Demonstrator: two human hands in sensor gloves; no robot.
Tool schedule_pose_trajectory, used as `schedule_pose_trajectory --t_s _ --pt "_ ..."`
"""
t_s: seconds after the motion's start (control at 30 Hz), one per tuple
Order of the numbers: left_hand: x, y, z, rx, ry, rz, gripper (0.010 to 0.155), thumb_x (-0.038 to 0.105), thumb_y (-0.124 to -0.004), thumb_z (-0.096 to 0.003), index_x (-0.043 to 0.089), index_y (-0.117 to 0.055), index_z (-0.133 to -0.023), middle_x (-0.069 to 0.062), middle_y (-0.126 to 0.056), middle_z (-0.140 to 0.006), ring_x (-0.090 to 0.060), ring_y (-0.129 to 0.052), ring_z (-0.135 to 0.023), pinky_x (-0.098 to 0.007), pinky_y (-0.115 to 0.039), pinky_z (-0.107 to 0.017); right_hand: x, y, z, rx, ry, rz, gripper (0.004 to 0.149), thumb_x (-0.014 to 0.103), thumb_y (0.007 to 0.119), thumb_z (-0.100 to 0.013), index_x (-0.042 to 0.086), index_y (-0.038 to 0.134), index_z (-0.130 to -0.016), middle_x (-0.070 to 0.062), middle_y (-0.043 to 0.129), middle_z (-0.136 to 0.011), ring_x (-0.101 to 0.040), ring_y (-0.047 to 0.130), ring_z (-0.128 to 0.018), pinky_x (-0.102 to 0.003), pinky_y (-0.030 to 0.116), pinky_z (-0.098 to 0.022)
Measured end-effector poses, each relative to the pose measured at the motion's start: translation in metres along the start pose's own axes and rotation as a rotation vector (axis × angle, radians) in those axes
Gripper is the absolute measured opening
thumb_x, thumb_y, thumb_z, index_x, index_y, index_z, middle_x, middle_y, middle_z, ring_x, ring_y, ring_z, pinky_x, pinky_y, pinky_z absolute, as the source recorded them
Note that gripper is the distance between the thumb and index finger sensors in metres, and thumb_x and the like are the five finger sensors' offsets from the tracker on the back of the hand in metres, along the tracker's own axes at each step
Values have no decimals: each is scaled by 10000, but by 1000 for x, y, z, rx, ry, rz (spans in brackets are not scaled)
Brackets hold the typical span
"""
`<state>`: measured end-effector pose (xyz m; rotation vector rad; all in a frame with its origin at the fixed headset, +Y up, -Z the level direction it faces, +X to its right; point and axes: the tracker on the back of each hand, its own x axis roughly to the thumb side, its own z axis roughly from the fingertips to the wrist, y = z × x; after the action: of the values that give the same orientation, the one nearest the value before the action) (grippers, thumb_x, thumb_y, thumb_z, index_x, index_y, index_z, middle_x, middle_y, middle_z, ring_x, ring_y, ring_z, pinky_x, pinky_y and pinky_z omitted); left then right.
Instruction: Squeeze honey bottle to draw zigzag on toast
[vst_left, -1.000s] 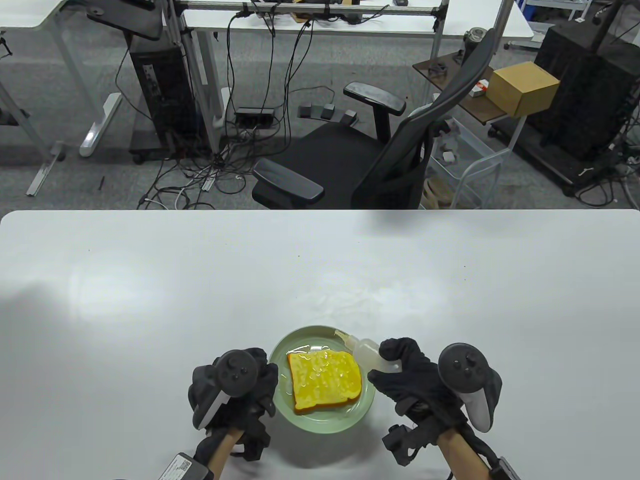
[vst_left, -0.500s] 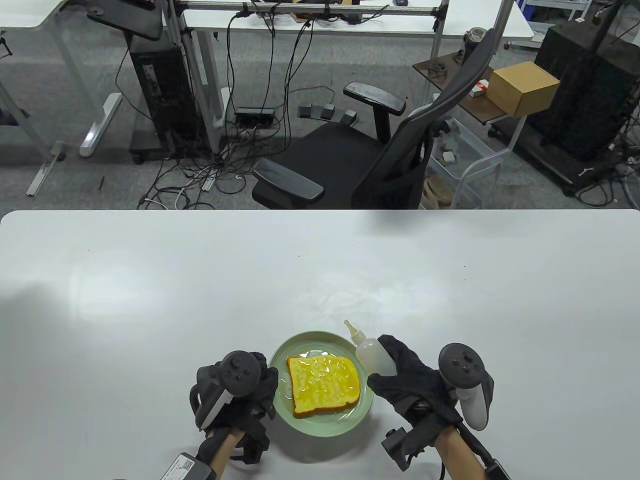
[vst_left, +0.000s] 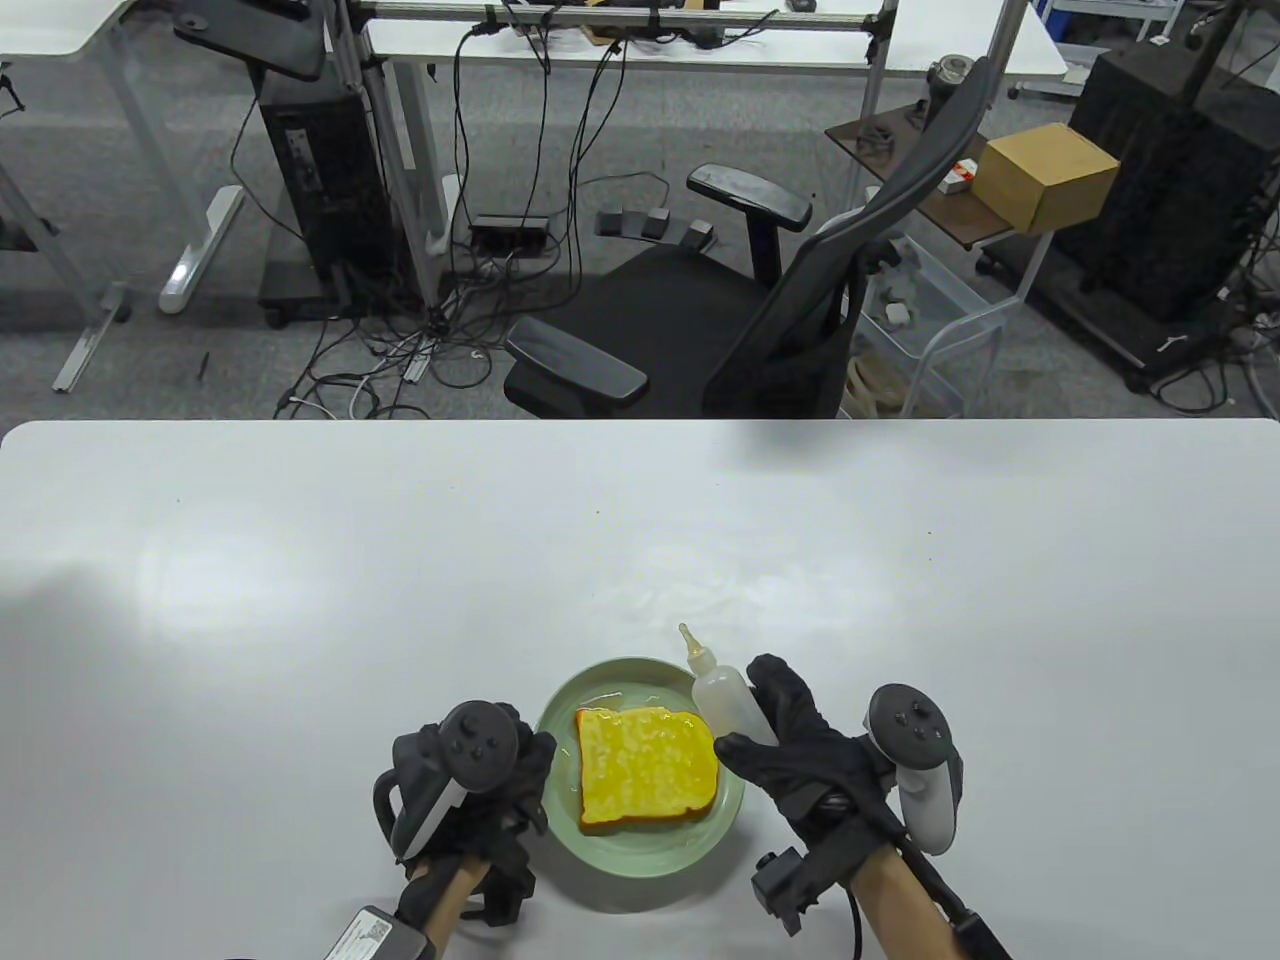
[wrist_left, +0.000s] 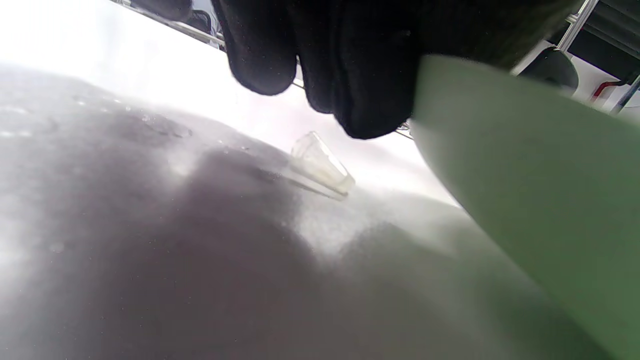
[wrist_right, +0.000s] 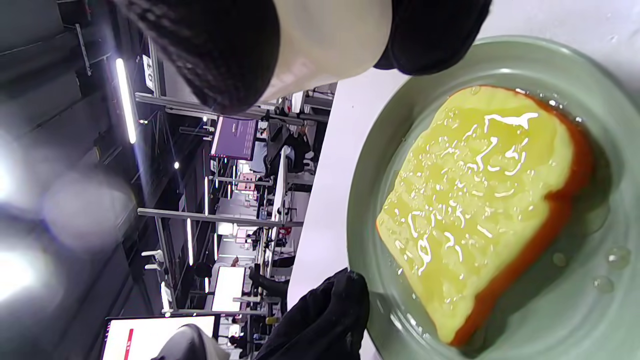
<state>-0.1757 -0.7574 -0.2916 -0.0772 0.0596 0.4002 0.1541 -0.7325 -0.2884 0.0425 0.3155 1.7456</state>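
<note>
One white table (vst_left: 300, 560) fronts an office chair (vst_left: 720, 330); right grip (vst_left: 800, 750) clasps the honey bottle (vst_left: 725, 700), left grip (vst_left: 480, 790) unclear.

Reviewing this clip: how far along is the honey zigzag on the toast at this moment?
Mostly done, it seems: the toast on the green plate is glossy with squiggly streaks, and droplets sit on the plate. In hand: the right hand grips the honey bottle, its nozzle pointing up and off the toast, so no squeezing now. The left hand rests at the plate's edge. Left: probably setting the bottle down; a small clear cap lies on the table.
</note>
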Motion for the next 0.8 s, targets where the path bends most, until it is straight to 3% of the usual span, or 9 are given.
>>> schedule_pose_trajectory --t_s 0.2,0.3,0.47,0.8 --pt "-1 0 0 23 9 5 478 468 -855 -432 120 -1001 -726 -39 -835 -967 -362 -805 -942 -724 -492 -723 3 2 -2 6 -3 -31 922 249 905 -389 171 292 -1073 -196 482 -1025 -418 713 -901 -500 777 -659" --pt "-2 1 1 44 8 21 491 475 -867 -418 122 -1005 -731 -46 -847 -962 -358 -816 -937 -727 -491 -722 4 3 -2 9 -7 -35 876 254 932 -384 141 396 -1067 -192 513 -1002 -406 734 -883 -486 804 -633" --pt "-2 1 2 65 3 32 524 485 -879 -388 120 -1005 -743 -50 -853 -965 -355 -824 -936 -728 -494 -720 4 6 -3 17 -14 -12 746 248 945 -374 215 564 -1015 -163 535 -987 -391 737 -877 -480 806 -627" --pt "-4 1 3 96 12 21 561 513 -900 -345 134 -1012 -743 -46 -870 -955 -342 -843 -927 -725 -502 -719 3 4 -2 12 -14 -25 740 240 937 -380 241 539 -1004 -146 512 -995 -392 717 -887 -477 792 -640"
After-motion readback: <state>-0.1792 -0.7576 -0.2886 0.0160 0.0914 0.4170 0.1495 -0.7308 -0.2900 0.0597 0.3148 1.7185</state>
